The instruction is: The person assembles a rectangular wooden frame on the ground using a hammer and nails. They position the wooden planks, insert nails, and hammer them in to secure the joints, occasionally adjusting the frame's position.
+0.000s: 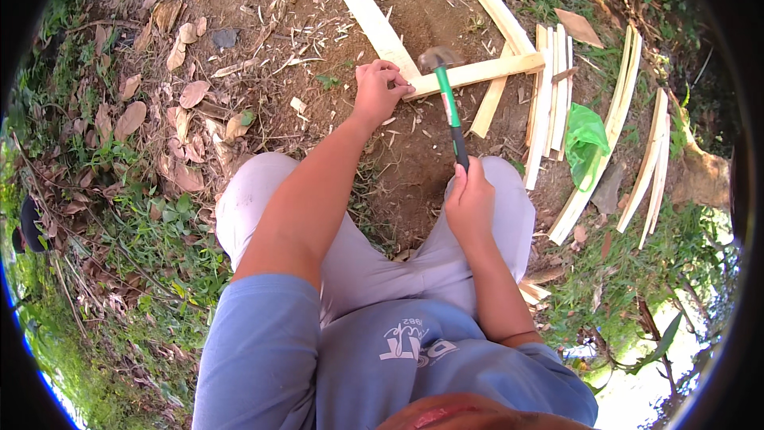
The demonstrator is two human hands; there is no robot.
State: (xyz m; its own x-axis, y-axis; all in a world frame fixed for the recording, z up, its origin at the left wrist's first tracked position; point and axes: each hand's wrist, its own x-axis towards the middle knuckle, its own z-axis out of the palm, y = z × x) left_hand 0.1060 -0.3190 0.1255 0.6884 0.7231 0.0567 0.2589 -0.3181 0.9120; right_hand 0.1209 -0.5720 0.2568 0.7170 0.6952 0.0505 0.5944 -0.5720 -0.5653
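My right hand (469,197) is wrapped round the black grip of a hammer (449,107) with a green shaft. The hammer's metal head, slightly blurred, is over a short pale wooden strip (485,72). That strip lies crosswise over the near end of a long wooden strip (370,12), and its right end meets another long strip (495,8). At the crosspiece's left end my left hand (380,94) is closed, fingertips pinched together against the wood. Whatever sits between those fingertips is too small to make out.
Several loose wooden strips (551,95) lie to the right, with a green plastic bag (586,143) on one of them. Another strip (492,103) slants under the crosspiece. Dry leaves (131,119) and wood chips litter the soil; grass grows at both sides. My bent knees flank the work.
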